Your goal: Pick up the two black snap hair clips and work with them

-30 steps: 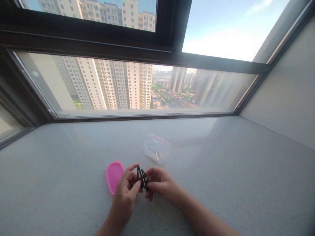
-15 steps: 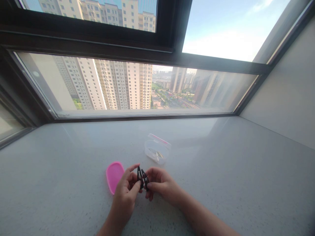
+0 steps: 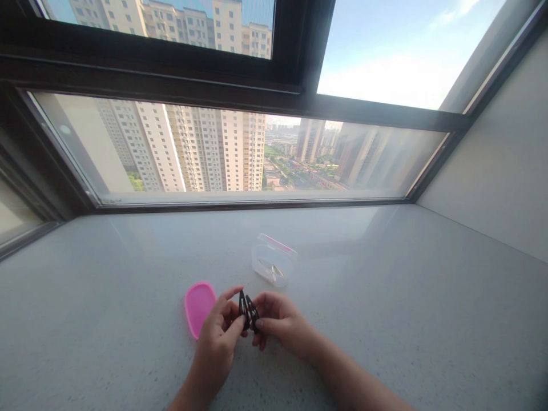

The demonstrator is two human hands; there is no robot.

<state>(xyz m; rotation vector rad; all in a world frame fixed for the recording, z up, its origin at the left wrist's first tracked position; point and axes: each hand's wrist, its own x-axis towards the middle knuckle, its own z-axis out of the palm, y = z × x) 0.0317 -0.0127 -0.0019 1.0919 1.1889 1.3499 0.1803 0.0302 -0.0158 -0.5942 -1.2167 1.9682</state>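
My left hand (image 3: 220, 337) pinches a black snap hair clip (image 3: 243, 308) between thumb and fingers, its narrow end pointing up. A second black snap hair clip (image 3: 252, 311) is gripped by my right hand (image 3: 280, 319), tilted a little to the left at its top. The two clips are side by side, very close; whether they touch I cannot tell. Just left of my left hand lies a pink lid (image 3: 200, 308), partly covered by that hand. Beyond my hands stands a small clear plastic box (image 3: 261, 257) with a few thin, shiny pieces inside that I cannot name.
The box and lid rest on a pale speckled windowsill (image 3: 385, 297). A dark window frame (image 3: 240, 206) closes off its far side, with tall buildings outside. At the right rises a white wall (image 3: 505, 154).
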